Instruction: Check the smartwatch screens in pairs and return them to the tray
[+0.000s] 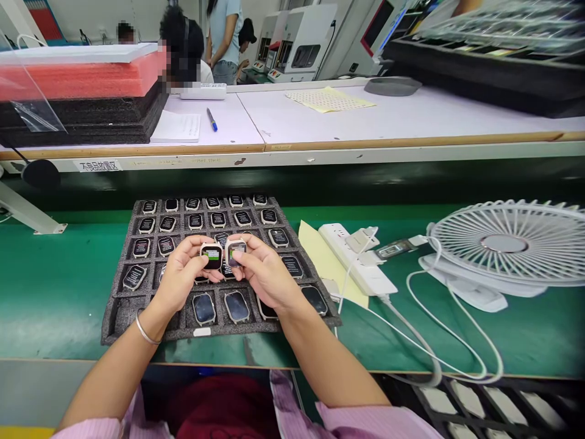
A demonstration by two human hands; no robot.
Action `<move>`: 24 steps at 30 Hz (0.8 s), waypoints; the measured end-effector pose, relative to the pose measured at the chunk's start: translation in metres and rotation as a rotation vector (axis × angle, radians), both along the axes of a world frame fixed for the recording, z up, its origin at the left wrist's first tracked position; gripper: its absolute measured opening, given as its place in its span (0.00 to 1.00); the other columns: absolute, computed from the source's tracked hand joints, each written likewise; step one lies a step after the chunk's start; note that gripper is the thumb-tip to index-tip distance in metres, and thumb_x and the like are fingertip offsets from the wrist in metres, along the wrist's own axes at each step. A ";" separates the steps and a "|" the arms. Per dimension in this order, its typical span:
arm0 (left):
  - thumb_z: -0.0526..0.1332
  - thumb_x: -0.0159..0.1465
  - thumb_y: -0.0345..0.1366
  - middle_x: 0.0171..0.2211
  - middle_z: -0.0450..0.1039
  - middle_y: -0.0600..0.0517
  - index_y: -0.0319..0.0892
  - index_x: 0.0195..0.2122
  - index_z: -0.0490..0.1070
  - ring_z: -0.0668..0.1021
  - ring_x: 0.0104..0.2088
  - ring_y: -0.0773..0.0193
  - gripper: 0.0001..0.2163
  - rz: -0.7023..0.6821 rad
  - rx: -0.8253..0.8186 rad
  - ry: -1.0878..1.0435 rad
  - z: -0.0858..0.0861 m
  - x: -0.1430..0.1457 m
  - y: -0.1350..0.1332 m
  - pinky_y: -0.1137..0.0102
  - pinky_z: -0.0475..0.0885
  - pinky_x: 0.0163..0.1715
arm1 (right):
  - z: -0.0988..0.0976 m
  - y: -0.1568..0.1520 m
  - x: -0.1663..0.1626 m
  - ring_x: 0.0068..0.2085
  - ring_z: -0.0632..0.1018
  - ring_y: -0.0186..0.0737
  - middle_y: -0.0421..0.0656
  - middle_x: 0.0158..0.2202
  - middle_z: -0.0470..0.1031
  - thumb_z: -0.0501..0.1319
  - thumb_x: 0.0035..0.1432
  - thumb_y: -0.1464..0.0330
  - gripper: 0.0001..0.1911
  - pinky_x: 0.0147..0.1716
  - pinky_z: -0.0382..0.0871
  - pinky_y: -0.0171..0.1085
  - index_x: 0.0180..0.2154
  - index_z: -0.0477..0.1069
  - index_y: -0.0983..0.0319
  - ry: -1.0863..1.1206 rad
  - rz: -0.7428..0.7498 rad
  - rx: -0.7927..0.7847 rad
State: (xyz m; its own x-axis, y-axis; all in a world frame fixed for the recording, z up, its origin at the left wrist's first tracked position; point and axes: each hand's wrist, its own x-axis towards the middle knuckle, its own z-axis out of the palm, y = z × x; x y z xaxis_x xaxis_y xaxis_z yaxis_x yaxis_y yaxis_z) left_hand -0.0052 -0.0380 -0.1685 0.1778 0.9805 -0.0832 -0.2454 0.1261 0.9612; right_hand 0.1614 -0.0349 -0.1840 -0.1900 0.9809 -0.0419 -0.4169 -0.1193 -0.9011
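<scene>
My left hand [181, 271] grips a smartwatch [212, 256] without a strap, its thumb on the lit screen, which shows a green band. Close beside it, a second smartwatch [236, 251] is pinched in my right hand [262, 268], the thumb across its screen. Both are held above a dark grey foam tray [119, 289]. Rows of similar watch cases fill most pockets, many with white text on their screens. In the front row, a watch with a dark screen [203, 308] lies face up. My hands hide some of the middle pockets.
Right of the tray are a white power strip [356, 259] with plugs and cables, yellow paper [311, 250] and a white fan [507, 244]. A raised shelf [274, 122] behind carries foam stacks [82, 91], a pen [211, 119] and trays [493, 67]. People sit and stand beyond.
</scene>
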 end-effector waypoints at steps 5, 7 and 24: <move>0.65 0.54 0.35 0.33 0.77 0.55 0.41 0.42 0.69 0.82 0.22 0.65 0.14 0.000 0.000 0.005 0.000 0.000 0.000 0.71 0.79 0.25 | -0.001 0.000 0.000 0.22 0.68 0.27 0.36 0.29 0.72 0.71 0.50 0.64 0.17 0.21 0.61 0.32 0.41 0.73 0.60 -0.014 -0.014 0.005; 0.65 0.54 0.35 0.34 0.77 0.55 0.41 0.42 0.69 0.82 0.22 0.65 0.14 0.002 0.001 0.003 0.001 0.000 0.000 0.71 0.79 0.26 | -0.001 -0.001 0.000 0.22 0.68 0.28 0.36 0.29 0.73 0.71 0.49 0.64 0.17 0.22 0.62 0.32 0.41 0.73 0.60 -0.009 -0.012 0.008; 0.67 0.55 0.37 0.35 0.76 0.54 0.41 0.42 0.68 0.81 0.21 0.66 0.15 0.008 0.047 0.025 -0.001 -0.002 0.001 0.70 0.79 0.25 | 0.001 -0.002 0.001 0.23 0.73 0.29 0.36 0.29 0.74 0.70 0.50 0.66 0.17 0.25 0.66 0.33 0.43 0.73 0.60 0.018 0.024 -0.031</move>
State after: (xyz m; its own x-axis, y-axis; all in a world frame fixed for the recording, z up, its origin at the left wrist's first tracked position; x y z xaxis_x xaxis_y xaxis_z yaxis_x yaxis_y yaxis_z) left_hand -0.0068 -0.0371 -0.1698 0.1681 0.9849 -0.0412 -0.2220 0.0786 0.9719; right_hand 0.1628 -0.0368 -0.1833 -0.2142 0.9744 -0.0681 -0.4300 -0.1567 -0.8891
